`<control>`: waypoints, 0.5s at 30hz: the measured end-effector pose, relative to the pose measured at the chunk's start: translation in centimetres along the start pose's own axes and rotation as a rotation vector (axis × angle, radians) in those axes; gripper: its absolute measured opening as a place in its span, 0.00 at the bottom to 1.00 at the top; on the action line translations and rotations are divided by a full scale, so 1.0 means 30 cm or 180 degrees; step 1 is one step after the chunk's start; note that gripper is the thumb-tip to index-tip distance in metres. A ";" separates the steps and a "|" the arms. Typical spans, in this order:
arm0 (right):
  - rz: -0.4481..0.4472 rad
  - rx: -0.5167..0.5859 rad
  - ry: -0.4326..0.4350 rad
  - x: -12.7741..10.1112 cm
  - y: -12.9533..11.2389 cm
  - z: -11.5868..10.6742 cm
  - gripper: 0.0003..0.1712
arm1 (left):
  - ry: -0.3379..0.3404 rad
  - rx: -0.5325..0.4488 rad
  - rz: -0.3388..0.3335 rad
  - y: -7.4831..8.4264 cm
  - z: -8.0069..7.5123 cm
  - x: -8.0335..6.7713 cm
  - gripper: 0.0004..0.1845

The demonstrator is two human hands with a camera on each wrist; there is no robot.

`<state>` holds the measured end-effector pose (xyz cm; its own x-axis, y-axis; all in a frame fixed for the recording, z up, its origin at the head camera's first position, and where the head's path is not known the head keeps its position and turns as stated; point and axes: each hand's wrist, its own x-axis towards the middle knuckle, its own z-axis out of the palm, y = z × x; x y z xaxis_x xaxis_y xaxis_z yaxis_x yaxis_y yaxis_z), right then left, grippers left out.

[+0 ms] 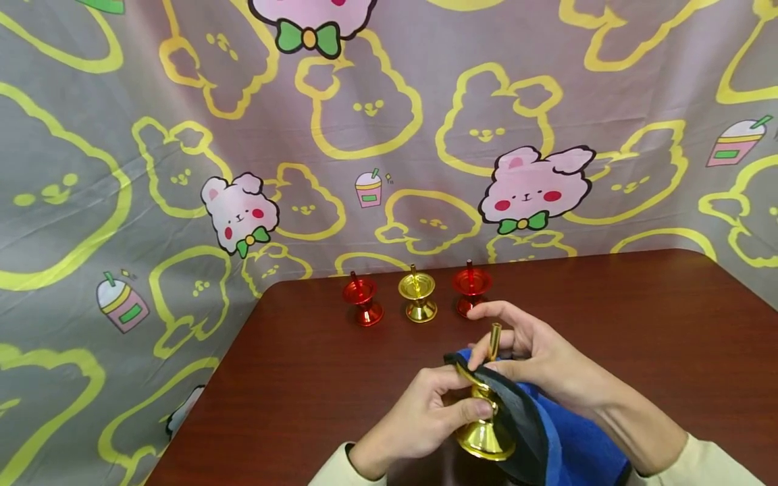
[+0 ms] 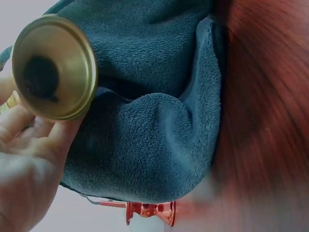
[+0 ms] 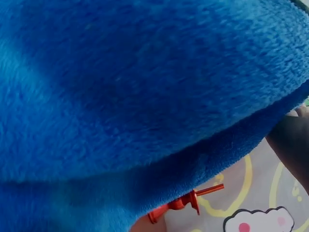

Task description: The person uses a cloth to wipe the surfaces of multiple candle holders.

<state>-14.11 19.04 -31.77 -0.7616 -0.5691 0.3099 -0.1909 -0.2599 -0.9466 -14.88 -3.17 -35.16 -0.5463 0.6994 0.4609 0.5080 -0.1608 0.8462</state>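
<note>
My left hand (image 1: 425, 412) grips a gold candle holder (image 1: 486, 439) by its stem, with the thumb across the front. The holder leans to one side, its thin upright tube pointing up past the dish. In the left wrist view its round base (image 2: 79, 67) faces the camera and shows a dark hollow. My right hand (image 1: 541, 358) pinches a blue cloth with a dark grey side (image 1: 516, 405) at the dish's rim, just beside the tube. The cloth (image 3: 145, 87) hangs down behind the holder and fills most of the right wrist view, hiding the right fingers there.
Toward the back of the brown table (image 1: 304, 385) stand a red candle holder (image 1: 365, 304), a gold one (image 1: 419, 297) and another red one (image 1: 471, 283) in a row. The right fingers overlap the last one in the head view. A patterned curtain (image 1: 340, 135) hangs behind.
</note>
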 end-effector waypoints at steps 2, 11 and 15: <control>-0.0075 -0.0117 0.0105 -0.002 0.000 0.003 0.30 | 0.0030 -0.0014 0.0010 -0.002 0.000 0.000 0.09; 0.0246 -0.2303 0.1141 -0.026 -0.052 0.044 0.14 | 0.0136 0.0154 0.0118 -0.006 -0.006 -0.004 0.12; 0.0231 -0.2664 0.1083 -0.039 -0.077 0.050 0.10 | 0.0119 0.0367 0.0182 -0.007 -0.001 -0.002 0.14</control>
<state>-11.85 19.14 -29.81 -0.9059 -0.2660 0.3295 -0.4217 0.4954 -0.7594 -14.97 -3.20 -35.35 -0.5375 0.6646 0.5190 0.6112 -0.1170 0.7828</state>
